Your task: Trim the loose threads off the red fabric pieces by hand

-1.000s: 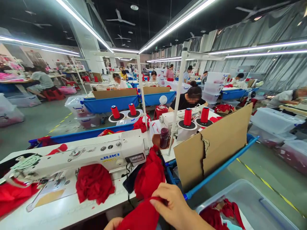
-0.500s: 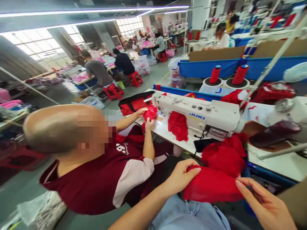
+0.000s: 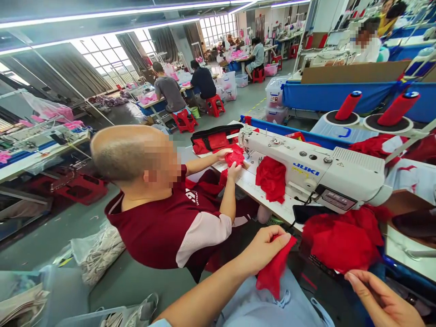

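Observation:
My left hand (image 3: 264, 252) pinches a small red cloth (image 3: 274, 272), which hangs down over my light blue clothing. To the right, my right hand (image 3: 381, 295) has thumb and forefinger pressed together; whatever lies between them is too small to make out. A heap of red cloth (image 3: 342, 238) lies at the table's edge, just above my right hand. Beside me, a seated person in a dark red top (image 3: 153, 227) holds another red piece (image 3: 235, 156) near the needle of the white sewing machine (image 3: 306, 159).
More red cloth (image 3: 271, 179) and a black phone-like object (image 3: 308, 213) lie on the sewing table. Red thread spools (image 3: 349, 106) stand behind the machine. Clear plastic bins (image 3: 68, 290) are on the floor at lower left. Other people sit at tables farther back.
The red cloth, earlier stretched between both my hands, now hangs from my left hand alone. My right hand has let go of it and moved slightly right. The view has shifted left.

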Demonstrator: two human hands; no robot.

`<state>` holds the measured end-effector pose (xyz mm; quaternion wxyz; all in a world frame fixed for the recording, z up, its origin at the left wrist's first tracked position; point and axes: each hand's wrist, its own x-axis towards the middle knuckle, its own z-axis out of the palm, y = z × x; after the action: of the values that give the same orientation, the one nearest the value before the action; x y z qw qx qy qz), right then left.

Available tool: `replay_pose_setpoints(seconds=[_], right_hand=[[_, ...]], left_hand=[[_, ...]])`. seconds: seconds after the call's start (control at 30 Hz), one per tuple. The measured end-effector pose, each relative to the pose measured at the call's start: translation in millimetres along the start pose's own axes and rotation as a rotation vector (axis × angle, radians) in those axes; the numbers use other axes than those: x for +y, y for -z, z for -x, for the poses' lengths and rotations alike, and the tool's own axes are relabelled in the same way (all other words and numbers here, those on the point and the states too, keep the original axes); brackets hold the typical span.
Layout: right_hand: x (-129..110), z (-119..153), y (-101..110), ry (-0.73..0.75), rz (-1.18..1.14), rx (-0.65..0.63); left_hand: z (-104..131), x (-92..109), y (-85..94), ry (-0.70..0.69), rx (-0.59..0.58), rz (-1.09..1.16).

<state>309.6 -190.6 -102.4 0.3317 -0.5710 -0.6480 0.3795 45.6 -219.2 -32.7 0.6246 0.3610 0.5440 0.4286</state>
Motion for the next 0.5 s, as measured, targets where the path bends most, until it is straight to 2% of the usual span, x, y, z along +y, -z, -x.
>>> replay_pose_setpoints(seconds=[0.1, 0.17, 0.23, 0.4, 0.5], right_hand=[[-29, -3, -8, 0.213, 0.007, 0.008], [-52, -5, -14, 0.376, 0.002, -0.063], [-69, -6, -19, 0.477, -0.022, -0.135], [-78, -6, -22, 0.524, -0.039, -0.174], [-77, -4, -22, 0.51, -0.049, -0.21]], left_hand=[[3, 3, -7.1, -0.046, -0.099, -0.103], [6, 6, -14.0, -0.115, -0.162, -0.192], [9, 9, -19.8, -0.152, -0.179, -0.269], [14, 14, -22.2, -0.191, -0.129, -0.353], [16, 12, -20.3, -0.124, -0.137, -0.322]])
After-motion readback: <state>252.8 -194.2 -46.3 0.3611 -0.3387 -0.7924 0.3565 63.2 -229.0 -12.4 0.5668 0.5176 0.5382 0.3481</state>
